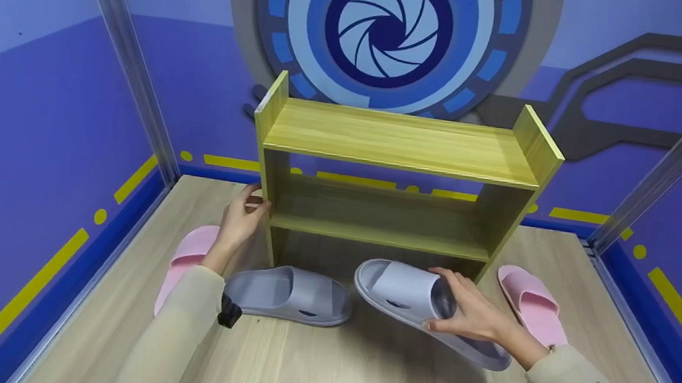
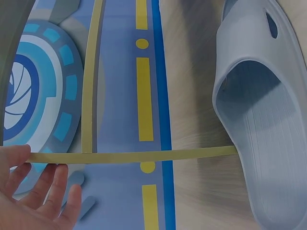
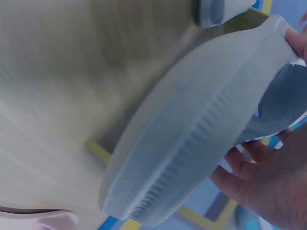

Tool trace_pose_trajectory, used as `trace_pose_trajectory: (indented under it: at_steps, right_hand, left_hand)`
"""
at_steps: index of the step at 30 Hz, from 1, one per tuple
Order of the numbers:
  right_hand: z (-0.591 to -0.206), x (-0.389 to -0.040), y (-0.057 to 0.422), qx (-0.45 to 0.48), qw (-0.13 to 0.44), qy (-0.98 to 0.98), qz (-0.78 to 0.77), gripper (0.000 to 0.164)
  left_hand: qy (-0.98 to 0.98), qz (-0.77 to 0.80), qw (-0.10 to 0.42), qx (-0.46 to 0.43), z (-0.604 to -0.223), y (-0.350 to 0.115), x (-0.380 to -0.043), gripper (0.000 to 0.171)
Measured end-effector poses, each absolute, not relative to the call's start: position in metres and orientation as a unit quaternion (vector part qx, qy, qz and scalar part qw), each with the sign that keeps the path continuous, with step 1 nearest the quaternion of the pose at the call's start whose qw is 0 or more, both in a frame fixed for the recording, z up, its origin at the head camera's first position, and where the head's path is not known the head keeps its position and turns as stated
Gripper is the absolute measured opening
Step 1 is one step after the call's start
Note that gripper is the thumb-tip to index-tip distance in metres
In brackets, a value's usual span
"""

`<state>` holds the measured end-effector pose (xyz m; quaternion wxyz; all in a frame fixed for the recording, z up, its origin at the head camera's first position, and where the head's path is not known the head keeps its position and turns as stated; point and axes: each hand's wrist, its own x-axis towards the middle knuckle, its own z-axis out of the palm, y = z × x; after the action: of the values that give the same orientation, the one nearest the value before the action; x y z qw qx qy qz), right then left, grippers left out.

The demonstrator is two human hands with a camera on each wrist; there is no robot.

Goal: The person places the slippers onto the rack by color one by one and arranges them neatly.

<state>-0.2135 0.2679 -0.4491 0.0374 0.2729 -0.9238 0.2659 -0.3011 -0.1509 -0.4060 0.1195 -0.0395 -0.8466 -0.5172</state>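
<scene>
A yellow wood-grain shelf (image 1: pixel 400 140) with two boards stands against the back wall. My left hand (image 1: pixel 241 220) pinches the edge of its left side panel; in the left wrist view thumb and fingers (image 2: pixel 41 191) lie on either side of that edge. In my right hand (image 1: pixel 474 311) is a grey slipper (image 1: pixel 405 283), gripped around the foot opening, tilted and raised off the floor with its toe toward the left. The right wrist view shows the side and heel of this slipper (image 3: pixel 187 129). Its grey mate (image 1: pixel 314 296) lies on the floor before the shelf, toe to the right.
One pink slipper (image 1: pixel 197 244) lies on the left, partly hidden by my left forearm. Another pink slipper (image 1: pixel 530 298) lies right of the shelf, close to my right wrist. Blue-purple walls with metal corner posts (image 1: pixel 137 72) enclose the wood-look floor (image 1: pixel 279 363).
</scene>
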Motion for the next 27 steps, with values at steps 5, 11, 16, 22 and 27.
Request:
trace_pose_trajectory:
  at_steps: [5,11,16,22,27]
  right_hand:
    - [-0.429,-0.209,0.261,0.274,0.042,-0.922,0.269,0.089]
    - [-0.402,-0.204,0.258,0.247,0.038,-0.94,0.231,0.086]
    - [-0.382,-0.202,0.256,0.239,0.043,-0.944,0.224,0.083]
    - [-0.357,-0.203,0.253,0.241,0.043,-0.941,0.233,0.083]
    - [-0.335,-0.201,0.251,0.22,0.052,-0.955,0.193,0.083]
  left_hand:
    - [-0.846,-0.516,0.124,-0.041,-0.406,-0.151,-0.3,0.04]
    - [-0.845,-0.517,0.13,-0.044,-0.407,-0.151,-0.301,0.04]
    - [-0.845,-0.516,0.133,-0.047,-0.407,-0.151,-0.301,0.039]
    - [-0.845,-0.515,0.138,-0.046,-0.407,-0.15,-0.302,0.039]
    - [-0.846,-0.512,0.143,-0.045,-0.408,-0.151,-0.302,0.04]
